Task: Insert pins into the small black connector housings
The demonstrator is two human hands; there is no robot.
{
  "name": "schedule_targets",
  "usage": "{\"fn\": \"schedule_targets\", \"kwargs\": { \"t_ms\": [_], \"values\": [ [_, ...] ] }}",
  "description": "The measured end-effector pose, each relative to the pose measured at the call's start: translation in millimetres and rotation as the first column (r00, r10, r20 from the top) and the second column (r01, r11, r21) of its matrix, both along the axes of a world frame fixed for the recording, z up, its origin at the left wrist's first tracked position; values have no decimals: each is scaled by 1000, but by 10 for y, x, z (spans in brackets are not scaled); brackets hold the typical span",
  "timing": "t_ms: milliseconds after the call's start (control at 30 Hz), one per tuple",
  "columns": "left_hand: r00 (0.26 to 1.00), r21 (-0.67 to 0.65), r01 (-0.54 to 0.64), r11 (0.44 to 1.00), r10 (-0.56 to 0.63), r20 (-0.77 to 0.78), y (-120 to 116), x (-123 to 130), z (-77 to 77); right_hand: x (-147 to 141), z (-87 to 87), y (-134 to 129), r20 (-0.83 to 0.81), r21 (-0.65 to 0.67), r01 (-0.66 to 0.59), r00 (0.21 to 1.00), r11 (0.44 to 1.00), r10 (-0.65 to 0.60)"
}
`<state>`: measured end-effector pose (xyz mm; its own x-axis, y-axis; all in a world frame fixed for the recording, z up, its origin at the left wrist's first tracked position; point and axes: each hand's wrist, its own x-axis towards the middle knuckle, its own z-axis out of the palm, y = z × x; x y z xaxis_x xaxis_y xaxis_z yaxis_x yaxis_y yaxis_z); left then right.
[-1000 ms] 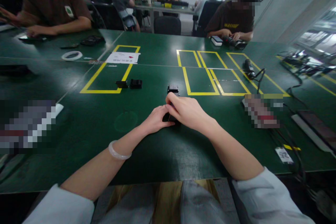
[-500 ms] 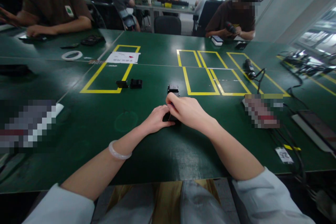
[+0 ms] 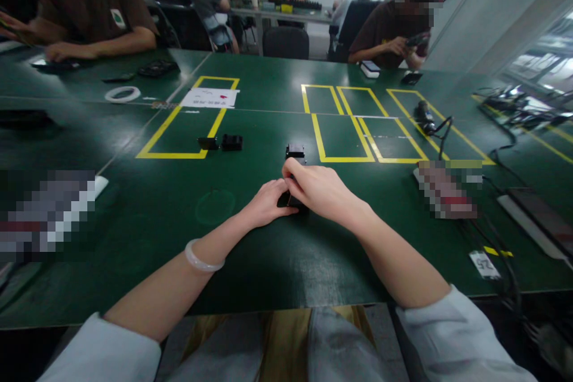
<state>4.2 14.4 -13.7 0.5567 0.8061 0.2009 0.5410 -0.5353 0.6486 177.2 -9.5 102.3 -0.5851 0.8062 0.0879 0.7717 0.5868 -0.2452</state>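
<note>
Both my hands meet over a small black part (image 3: pixel 283 199) on the green table (image 3: pixel 268 262). From its left side my left hand (image 3: pixel 265 203) grips it, thumb near the table and fingers behind. My right hand (image 3: pixel 316 188) lies over its top with fingers curled and pressed together. The hands hide most of the part, and what the right fingertips pinch cannot be made out. Just beyond my knuckles stands another black piece (image 3: pixel 295 151). Farther left lie a black block (image 3: pixel 232 142) and a thin black piece (image 3: pixel 208 143).
Yellow tape outlines (image 3: pixel 344 159) mark the table ahead. A white paper sheet (image 3: pixel 210 98) and a roll of tape (image 3: pixel 122 94) lie at the far left. Cables and a black device (image 3: pixel 424 117) are on the right. Co-workers (image 3: pixel 387 30) sit across the table.
My hands and the black part look the same. Across the table at right, the co-worker's hands and the dark object in them have shifted to the right.
</note>
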Motion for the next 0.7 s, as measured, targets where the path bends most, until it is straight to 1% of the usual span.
{"fn": "schedule_targets", "kwargs": {
  "t_ms": [100,200,367,533,700],
  "values": [
    [1000,-4,11,1000,-11,5,1,-5,-24,0,11,-6,-17,7,-5,1000,1000,5],
    [1000,-9,9,1000,-9,3,-1,-7,-31,0,12,0,4,13,8,1000,1000,-8],
    [1000,3,-6,1000,6,-2,-4,1,-8,1,18,-6,18,8,14,1000,1000,-14],
    [1000,-22,0,1000,0,7,-9,0,13,0,26,-16,4,14,2,1000,1000,-2],
    [1000,-25,3,1000,-4,-9,-12,0,16,-2,27,-7,27,8,6,1000,1000,-7]
  ]
}}
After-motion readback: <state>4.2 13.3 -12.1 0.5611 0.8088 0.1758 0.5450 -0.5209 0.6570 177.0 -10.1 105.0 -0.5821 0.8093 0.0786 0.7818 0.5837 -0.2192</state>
